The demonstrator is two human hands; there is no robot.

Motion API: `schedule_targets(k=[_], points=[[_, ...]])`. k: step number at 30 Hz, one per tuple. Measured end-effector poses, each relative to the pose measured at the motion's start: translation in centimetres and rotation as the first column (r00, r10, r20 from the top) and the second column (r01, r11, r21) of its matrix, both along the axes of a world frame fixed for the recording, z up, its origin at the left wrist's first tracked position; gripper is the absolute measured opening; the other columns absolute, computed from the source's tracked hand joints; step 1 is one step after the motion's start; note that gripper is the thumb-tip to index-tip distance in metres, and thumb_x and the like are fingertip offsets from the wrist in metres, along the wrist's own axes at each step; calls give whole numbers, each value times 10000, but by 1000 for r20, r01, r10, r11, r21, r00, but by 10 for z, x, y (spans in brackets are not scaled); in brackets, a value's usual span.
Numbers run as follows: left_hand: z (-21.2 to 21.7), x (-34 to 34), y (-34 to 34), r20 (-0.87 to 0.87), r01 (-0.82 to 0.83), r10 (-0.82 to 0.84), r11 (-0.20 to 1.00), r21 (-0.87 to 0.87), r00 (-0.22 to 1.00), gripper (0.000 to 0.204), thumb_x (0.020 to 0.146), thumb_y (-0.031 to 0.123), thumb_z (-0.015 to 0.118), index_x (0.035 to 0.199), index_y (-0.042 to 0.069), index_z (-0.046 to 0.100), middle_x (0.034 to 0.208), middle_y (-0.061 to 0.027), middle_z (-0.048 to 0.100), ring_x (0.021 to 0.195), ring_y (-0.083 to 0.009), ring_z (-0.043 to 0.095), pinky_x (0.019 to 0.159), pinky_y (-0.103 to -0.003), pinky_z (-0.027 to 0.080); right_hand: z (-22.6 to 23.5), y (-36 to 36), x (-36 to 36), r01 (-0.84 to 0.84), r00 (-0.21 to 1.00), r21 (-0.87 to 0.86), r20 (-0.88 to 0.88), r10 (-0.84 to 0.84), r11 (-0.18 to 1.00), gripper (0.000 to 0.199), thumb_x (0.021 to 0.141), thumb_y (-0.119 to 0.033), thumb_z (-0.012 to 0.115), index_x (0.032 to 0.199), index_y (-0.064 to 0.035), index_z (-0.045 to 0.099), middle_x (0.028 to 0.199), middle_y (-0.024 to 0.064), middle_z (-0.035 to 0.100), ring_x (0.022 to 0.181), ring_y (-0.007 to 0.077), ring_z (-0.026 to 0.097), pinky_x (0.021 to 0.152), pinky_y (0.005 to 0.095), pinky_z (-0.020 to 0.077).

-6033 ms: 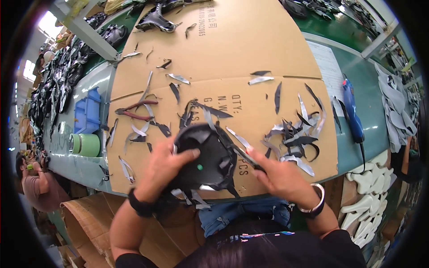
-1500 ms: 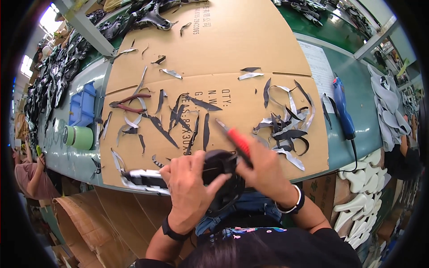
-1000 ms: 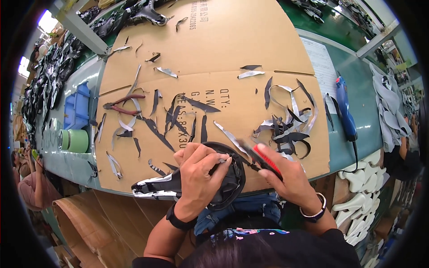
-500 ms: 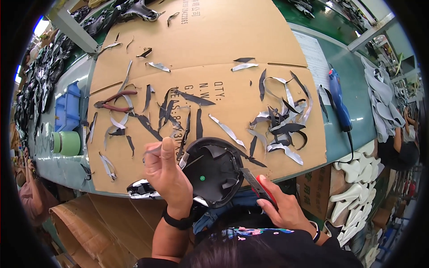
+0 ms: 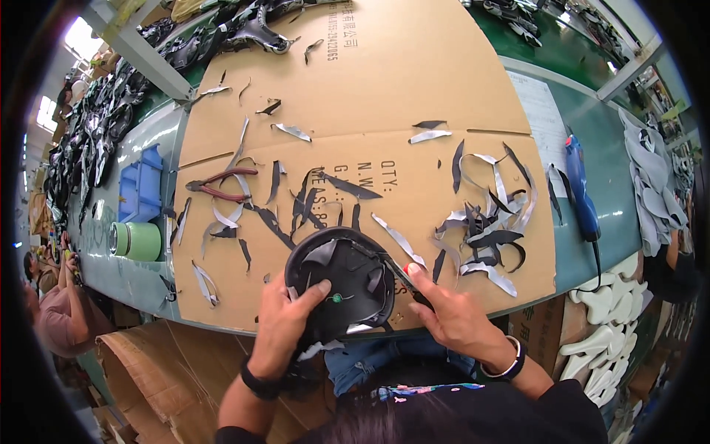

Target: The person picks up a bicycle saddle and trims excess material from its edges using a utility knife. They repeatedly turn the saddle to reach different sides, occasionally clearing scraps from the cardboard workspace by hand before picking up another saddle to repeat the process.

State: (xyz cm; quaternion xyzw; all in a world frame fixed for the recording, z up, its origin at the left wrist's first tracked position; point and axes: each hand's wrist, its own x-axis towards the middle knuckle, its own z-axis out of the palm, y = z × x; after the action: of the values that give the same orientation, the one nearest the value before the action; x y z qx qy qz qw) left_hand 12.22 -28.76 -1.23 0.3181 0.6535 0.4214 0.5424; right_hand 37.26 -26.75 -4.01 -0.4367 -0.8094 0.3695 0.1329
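Observation:
A black bicycle saddle (image 5: 342, 288), underside up with a small green dot inside, is at the table's near edge. My left hand (image 5: 285, 314) is closed on its left rim, the thumb laid over the inside of the shell. In my right hand (image 5: 457, 318) is a red-and-black utility knife (image 5: 418, 290), mostly covered by the fingers. Its blade lies along the saddle's right rim; whether it cuts in, I cannot tell. Dark and silvery trimmed strips (image 5: 494, 237) are strewn over the cardboard sheet (image 5: 436, 66) beyond the saddle.
Red-handled pliers (image 5: 222, 185) lie at left, near a blue bin (image 5: 140, 185) and a green jar (image 5: 137, 240). A blue corded power tool (image 5: 582, 189) lies at right. Black saddles (image 5: 96, 122) are heaped far left; white saddle shells (image 5: 603, 318) fill a box at lower right.
My left hand has come down from above the saddle to grip its left rim. My right hand has brought the knife against the right rim. The whole view has shifted slightly.

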Motion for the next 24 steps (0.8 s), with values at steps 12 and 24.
schedule_targets(k=[12, 24], points=[[-22, 77, -72, -365, -267, 425, 872, 410, 829, 279, 833, 90, 714, 1000, -29, 525, 902, -109, 486, 815, -226, 517, 736, -325, 425, 28, -77, 21, 154, 965, -546, -95, -244, 824, 614, 934, -215, 591, 1444, -93, 271, 1075, 262, 621, 916, 465, 613, 780, 445, 501], [-22, 77, -81, -627, -35, 319, 906, 421, 711, 345, 759, 66, 746, 1029, -9, 544, 935, -174, 552, 854, -371, 555, 761, -422, 448, 11, 23, -32, 154, 903, 197, -426, -57, 968, 665, 801, 3, 646, 1392, -38, 344, 1093, 270, 591, 918, 439, 600, 726, 441, 495]])
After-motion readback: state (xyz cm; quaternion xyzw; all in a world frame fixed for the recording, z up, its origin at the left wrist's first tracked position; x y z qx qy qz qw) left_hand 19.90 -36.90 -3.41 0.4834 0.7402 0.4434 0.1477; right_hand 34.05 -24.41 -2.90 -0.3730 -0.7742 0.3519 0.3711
